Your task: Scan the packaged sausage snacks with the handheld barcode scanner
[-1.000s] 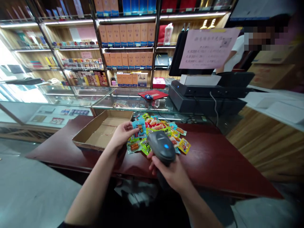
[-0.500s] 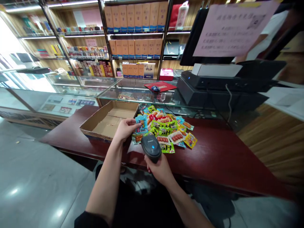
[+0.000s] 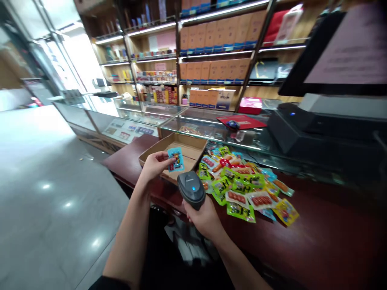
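Observation:
Between thumb and fingers, my left hand (image 3: 156, 164) pinches a small blue snack packet (image 3: 176, 159) by its left edge, over the near side of the cardboard box (image 3: 189, 147). A dark grey barcode scanner (image 3: 191, 188) with a lit blue light is gripped in my right hand (image 3: 203, 217), its head close to the packet's lower right. To the right of the box lies a heap of snack packets (image 3: 238, 183) in green, blue, yellow and clear wrap, several showing sausages. The scanner's handle is mostly hidden by my fingers.
The dark red tabletop (image 3: 320, 245) meets a glass display counter (image 3: 208, 125) at the back. On that counter are a red mat (image 3: 249, 121), a blue mouse (image 3: 232, 124) and a black register (image 3: 326, 129). Shelves with orange boxes (image 3: 216, 69) stand behind.
My left hand has lifted the blue packet off the heap's edge and carried it left over the cardboard box. The scanner stays in my right hand. The view has turned left.

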Motion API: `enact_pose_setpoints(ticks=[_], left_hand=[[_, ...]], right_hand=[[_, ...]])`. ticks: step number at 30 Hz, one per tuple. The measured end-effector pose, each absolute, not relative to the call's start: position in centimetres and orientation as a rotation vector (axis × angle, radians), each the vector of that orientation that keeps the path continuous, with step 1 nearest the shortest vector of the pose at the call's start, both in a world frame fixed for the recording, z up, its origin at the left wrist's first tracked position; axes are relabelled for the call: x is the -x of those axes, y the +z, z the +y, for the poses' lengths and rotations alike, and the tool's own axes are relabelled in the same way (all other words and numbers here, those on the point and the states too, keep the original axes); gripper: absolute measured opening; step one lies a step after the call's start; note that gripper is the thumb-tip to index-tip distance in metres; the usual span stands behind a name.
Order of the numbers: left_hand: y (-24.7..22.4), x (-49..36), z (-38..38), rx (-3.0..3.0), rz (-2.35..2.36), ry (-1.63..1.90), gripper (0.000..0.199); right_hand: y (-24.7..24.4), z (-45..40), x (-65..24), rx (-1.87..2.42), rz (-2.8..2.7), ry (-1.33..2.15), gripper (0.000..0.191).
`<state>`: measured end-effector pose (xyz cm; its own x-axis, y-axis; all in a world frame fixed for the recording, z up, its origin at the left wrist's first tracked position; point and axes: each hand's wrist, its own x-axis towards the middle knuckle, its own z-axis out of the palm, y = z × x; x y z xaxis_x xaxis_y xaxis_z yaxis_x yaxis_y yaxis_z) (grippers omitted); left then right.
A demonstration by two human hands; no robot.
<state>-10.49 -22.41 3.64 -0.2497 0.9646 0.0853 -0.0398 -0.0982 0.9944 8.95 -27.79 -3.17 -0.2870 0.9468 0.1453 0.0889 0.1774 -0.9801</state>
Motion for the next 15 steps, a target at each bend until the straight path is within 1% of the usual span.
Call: enact_pose_setpoints(ticks=[6,15], left_hand=[[5.5,15.1,-25.2,-1.156,1.456,1.598,0.045],[5.6,15.5,-26.1,-1.135,1.504,1.564,0.045]], right_hand=[[-1.6,-26.9,-4.7,0.858,-1.701,1.335,0.028],[-1.1,-27.1,-3.9,0.848,-1.740,1.297,0.031]])
